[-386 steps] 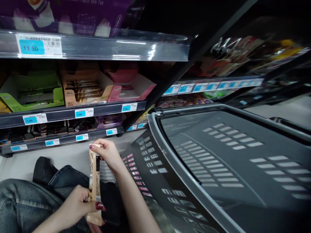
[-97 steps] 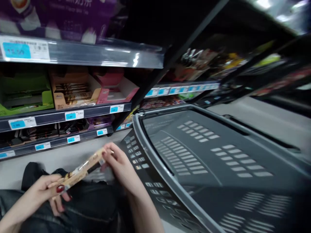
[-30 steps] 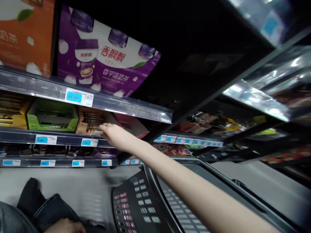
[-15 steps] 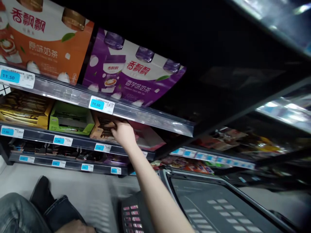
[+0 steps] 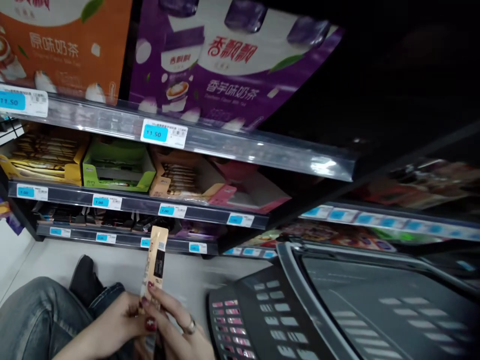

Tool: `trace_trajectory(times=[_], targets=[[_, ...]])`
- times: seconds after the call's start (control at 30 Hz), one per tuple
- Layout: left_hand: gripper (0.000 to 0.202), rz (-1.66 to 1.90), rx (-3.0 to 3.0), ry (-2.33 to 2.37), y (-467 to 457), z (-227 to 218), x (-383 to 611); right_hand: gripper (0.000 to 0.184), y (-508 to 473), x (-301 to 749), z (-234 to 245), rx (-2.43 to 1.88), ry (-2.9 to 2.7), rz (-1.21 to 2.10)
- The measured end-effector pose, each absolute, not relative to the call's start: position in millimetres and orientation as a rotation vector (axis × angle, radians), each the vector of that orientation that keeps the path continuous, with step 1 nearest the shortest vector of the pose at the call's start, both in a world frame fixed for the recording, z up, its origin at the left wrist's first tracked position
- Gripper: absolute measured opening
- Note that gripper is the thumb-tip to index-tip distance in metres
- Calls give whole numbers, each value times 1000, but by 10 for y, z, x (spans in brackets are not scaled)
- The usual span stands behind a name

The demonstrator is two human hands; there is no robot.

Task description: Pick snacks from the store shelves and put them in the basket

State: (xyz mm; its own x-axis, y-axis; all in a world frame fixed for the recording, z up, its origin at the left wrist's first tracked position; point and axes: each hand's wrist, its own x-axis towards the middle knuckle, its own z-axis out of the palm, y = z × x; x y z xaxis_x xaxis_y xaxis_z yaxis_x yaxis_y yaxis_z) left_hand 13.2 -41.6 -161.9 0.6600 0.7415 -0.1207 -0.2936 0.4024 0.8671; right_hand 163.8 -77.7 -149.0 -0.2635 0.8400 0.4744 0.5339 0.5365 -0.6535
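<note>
Down at about 7 o'clock in the view, a beige stick sachet (image 5: 156, 257) stands upright, clamped between both hands. The left hand (image 5: 112, 327) is curled tight round its lower end, and the right hand (image 5: 183, 335) has its fingertips (image 5: 152, 287) pressed on the middle, so the top half pokes out at 12 o'clock. The dark shopping basket (image 5: 300, 280) is at 3 o'clock, and the tan display box (image 5: 180, 180) on the shelf is up at 12.

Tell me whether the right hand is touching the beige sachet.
Touching. The head view shows fingertips of the right hand pressed on the lower part of the beige sachet; the left hand grips it too.
</note>
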Motion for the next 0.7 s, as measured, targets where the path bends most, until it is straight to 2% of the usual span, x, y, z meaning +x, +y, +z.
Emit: trace_trajectory(times=[0.13, 0.23, 0.3, 0.53, 0.7], targets=[[38, 532, 1028, 748, -445, -1607, 161, 33, -539, 1773, -1421, -1107, -1408, 883], [36, 483, 1079, 858, -469, -1592, 197, 47, -258, 1832, -1364, -1083, -1106, 1426], [35, 510, 1104, 874, -466, -1596, 215, 46, -92, 1850, -1345, -1075, -1026, 1636], [50, 538, 897, 683, -465, -1745, 272, 37, -54, 1897, -1374, -1093, -860, 1692], [43, 486, 708, 742, -524, -1822, 378, 37, -160, 1929, -1405, -1096, -828, 1748]])
